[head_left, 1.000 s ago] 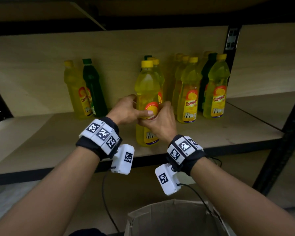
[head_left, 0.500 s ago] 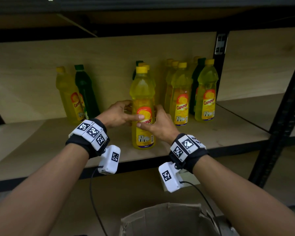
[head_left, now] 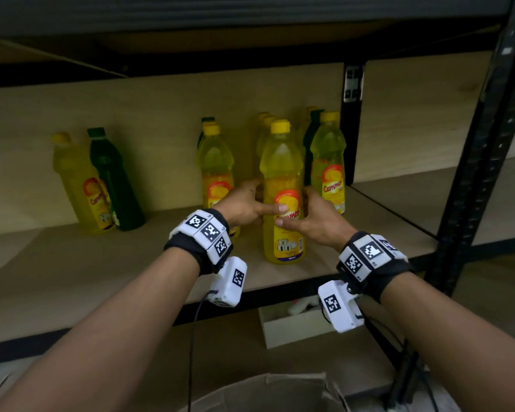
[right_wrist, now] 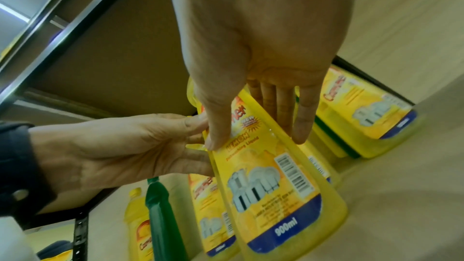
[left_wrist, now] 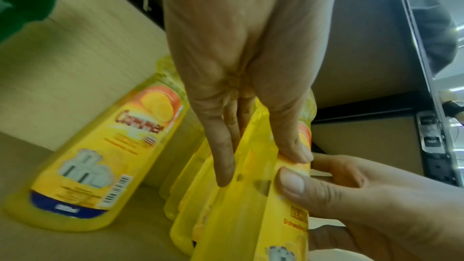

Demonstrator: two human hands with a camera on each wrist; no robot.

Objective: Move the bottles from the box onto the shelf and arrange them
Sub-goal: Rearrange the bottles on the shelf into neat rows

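A yellow bottle (head_left: pixel 283 173) with a yellow cap and an orange label stands upright near the front of the wooden shelf (head_left: pixel 72 278). My left hand (head_left: pixel 260 200) grips its left side, thumb across the label. My right hand (head_left: pixel 299 208) grips its right side, its thumb just below the left one. In the left wrist view, the left hand (left_wrist: pixel 258 166) pinches the yellow bottle (left_wrist: pixel 251 205) between thumb and fingers. In the right wrist view, the right hand (right_wrist: pixel 256 139) does the same on the yellow bottle (right_wrist: pixel 271 186). The cardboard box (head_left: pixel 268 394) sits below, its inside hidden.
At the shelf's back left stand a yellow bottle (head_left: pixel 81 185) and a green bottle (head_left: pixel 113 179). Another yellow one (head_left: pixel 216 168) is behind my left hand, and a group (head_left: pixel 329 162) stands close behind on the right. A black upright post (head_left: pixel 482 173) rises at right. A small white box (head_left: pixel 292 322) lies under the shelf.
Both hands have carried the yellow bottle to the right along the shelf, from in front of the middle bottles to just in front of the right-hand group. The grip is unchanged.
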